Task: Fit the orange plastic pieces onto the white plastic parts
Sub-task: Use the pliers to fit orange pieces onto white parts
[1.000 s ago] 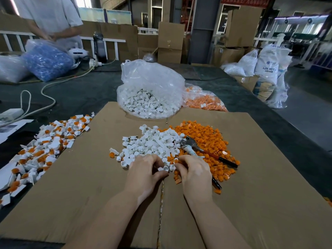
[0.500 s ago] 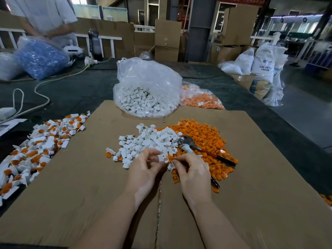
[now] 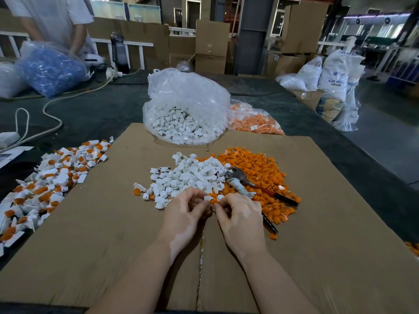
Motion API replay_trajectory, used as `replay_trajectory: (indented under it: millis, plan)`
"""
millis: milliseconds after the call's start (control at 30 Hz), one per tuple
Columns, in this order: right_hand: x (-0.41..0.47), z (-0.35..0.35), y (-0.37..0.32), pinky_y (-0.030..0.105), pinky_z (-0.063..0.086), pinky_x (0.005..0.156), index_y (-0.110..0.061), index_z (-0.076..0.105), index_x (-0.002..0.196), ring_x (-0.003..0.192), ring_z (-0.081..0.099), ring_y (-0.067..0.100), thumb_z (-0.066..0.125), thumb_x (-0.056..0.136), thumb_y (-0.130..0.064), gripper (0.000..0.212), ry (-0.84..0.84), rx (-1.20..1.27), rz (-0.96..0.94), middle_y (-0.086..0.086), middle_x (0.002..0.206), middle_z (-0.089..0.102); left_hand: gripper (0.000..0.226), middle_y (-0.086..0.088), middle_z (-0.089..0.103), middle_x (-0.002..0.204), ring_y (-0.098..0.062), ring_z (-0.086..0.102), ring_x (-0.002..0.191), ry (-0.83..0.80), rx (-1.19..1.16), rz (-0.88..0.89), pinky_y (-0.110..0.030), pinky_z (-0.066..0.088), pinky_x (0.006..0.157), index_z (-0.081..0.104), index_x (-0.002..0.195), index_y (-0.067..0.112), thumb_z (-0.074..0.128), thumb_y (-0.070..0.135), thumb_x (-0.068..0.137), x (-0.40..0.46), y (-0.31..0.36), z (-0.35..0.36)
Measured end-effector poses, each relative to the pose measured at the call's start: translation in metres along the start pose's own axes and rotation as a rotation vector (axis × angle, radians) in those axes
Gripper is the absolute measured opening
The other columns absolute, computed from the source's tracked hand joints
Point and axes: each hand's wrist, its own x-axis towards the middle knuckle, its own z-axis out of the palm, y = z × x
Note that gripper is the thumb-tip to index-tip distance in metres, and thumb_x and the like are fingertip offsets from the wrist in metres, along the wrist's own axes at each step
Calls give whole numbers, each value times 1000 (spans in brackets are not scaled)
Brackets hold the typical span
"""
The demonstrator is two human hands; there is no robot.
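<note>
Item held: a small white part (image 3: 208,198) with orange pieces just beside it, pinched between your 2 hands where the fingertips meet; how far the pieces are joined cannot be told.

Your left hand (image 3: 184,215): fingers curled inward, thumb and forefinger closed on the small item.

Your right hand (image 3: 241,217): fingers curled likewise, tips touching the same item from the other side.

White parts pile (image 3: 192,177): loose heap just beyond your left hand, on the cardboard sheet (image 3: 102,234).

Orange pieces pile (image 3: 256,171): loose heap just beyond and to the right of your right hand, touching the white heap.

Pliers (image 3: 249,185): lying on the orange heap, just beyond your right hand, dark handles pointing right and toward you.

Assembled pieces (image 3: 45,184): white-and-orange scatter well off to the left of your left hand, partly on the dark surface (image 3: 95,114).

Clear bag of white parts (image 3: 184,109): open, beyond both heaps at the far edge of the cardboard.

Bag of orange pieces (image 3: 254,123): just right of the clear bag.

Blue bag (image 3: 48,71): far left, beyond the surface, with another person (image 3: 54,19) standing at it.
</note>
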Motion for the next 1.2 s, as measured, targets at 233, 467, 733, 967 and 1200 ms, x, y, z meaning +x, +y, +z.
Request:
replay_trajectory:
  millis: [233,467,733,967,1200]
  plan:
    - [0,-1,-2,31,31,66,-13,50,59,59,48,19,73,73,-8,28,-18,15,-19,-5,58,47,8,-11,68,77,-13,64,68,-1,35,-13,-18,51,67,64,89,9,63,3,85,-1,0,0]
    - [0,-2,-2,33,34,66,-13,48,59,58,48,19,72,73,-4,29,-39,49,-49,-10,59,40,5,-12,67,77,-15,61,68,-17,71,8,-17,48,65,64,88,6,63,3,84,-2,-3,1]
    - [0,-3,-1,30,29,75,-14,65,77,75,56,15,74,77,-18,9,-45,124,-16,-5,73,61,15,-1,57,64,-2,56,54,0,-28,-16,-11,45,57,60,86,14,57,0,87,0,-3,1]
    - [1,-5,-4,30,32,76,-20,70,102,87,56,16,70,80,-12,24,-61,147,-57,-4,87,62,24,8,61,63,-3,60,55,-37,-93,-15,-12,46,56,63,87,24,58,0,88,0,-3,-2]
    - [2,-8,-5,31,33,77,-18,72,99,88,56,19,69,81,-14,19,-84,141,-45,0,86,62,22,0,61,66,-9,62,59,-39,-124,-18,-13,47,56,64,85,22,60,1,86,0,-2,-1]
